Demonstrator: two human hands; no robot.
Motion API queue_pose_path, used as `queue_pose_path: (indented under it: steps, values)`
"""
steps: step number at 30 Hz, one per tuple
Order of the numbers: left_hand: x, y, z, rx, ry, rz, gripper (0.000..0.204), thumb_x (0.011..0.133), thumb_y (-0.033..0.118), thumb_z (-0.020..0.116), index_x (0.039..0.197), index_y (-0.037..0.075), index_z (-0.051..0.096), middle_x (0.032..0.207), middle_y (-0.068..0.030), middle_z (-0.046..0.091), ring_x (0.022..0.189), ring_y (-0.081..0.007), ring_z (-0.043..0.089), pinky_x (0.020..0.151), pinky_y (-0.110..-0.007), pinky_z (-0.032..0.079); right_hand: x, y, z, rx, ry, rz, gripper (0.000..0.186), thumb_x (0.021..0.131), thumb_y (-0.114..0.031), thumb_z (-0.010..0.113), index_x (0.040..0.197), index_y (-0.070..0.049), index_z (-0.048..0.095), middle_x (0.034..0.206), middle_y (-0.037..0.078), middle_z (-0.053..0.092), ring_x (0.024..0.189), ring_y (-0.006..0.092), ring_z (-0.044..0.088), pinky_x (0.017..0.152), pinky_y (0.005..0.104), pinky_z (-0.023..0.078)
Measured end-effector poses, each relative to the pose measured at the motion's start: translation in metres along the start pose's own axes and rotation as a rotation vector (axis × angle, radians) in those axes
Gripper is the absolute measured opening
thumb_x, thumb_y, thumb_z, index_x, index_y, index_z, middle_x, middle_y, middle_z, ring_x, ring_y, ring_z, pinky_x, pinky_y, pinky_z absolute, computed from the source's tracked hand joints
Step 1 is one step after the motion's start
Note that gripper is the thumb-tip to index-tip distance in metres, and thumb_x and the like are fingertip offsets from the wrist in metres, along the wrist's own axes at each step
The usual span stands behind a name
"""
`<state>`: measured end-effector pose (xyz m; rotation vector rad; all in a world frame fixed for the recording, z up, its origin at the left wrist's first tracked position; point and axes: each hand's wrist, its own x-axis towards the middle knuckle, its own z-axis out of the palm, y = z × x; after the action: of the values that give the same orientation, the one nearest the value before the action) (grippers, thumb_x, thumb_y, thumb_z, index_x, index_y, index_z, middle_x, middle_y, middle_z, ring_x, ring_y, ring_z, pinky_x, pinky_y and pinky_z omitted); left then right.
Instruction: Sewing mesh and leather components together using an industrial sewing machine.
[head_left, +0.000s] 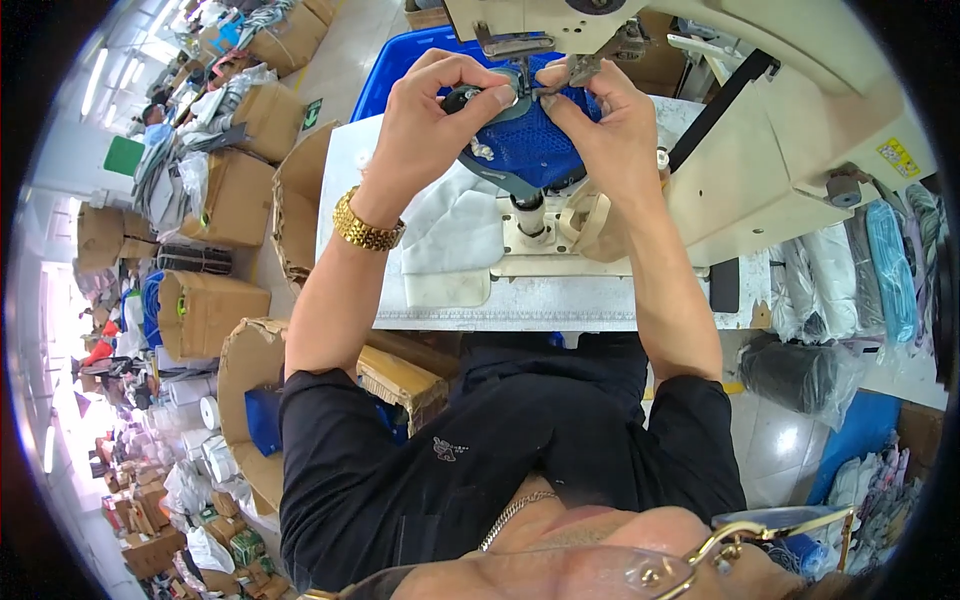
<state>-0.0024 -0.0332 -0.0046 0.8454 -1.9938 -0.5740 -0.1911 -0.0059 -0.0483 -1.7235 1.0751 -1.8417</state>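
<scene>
My left hand (430, 130) pinches the left edge of a blue mesh piece (532, 140) with grey-green trim, close by the presser foot (523, 78) of a cream sewing machine (760, 150). A small black object under my left fingers is partly hidden. My right hand (605, 125) grips the mesh piece on the right of the needle area, thumb and finger pressed near the foot. The piece rests over the machine's raised post (528, 215). White fabric pieces (445, 230) lie on the white table (365, 310) to the left of the post.
A blue plastic bin (370, 82) sits behind the table. Open cardboard boxes (250, 380) and piled goods line the left aisle, where a person (155, 128) appears far off. Bagged rolls and fabrics (830, 280) are stacked on the right.
</scene>
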Motion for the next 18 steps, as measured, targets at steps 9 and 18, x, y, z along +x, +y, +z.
queue_pose_path:
  steps: [9, 18]
  values:
    - [-0.009, -0.002, 0.011, 0.037, 0.127, 0.058, 0.013, 0.082, 0.012, 0.074, 0.091, 0.003, 0.071, 0.092, -0.0046, 0.060, 0.085, -0.0124, 0.057, 0.075, -0.025, 0.047, -0.019, -0.024, -0.018, -0.313, 0.095, -0.109, 0.033, 0.077, -0.017, 0.075, 0.106, -0.003, 0.069, 0.082, 0.006, 0.063, 0.079, 0.0182, 0.060, 0.076, 0.0296, 0.047]
    - [-0.011, 0.001, 0.018, 0.079, 0.218, 0.008, 0.016, 0.080, 0.016, 0.076, 0.088, 0.004, 0.071, 0.080, -0.0037, 0.055, 0.072, -0.0129, 0.050, 0.064, -0.025, 0.042, -0.016, -0.008, -0.010, -0.041, -0.035, 0.202, 0.036, 0.083, -0.019, 0.073, 0.114, -0.002, 0.066, 0.067, -0.001, 0.051, 0.060, 0.0070, 0.044, 0.057, 0.0222, 0.039]
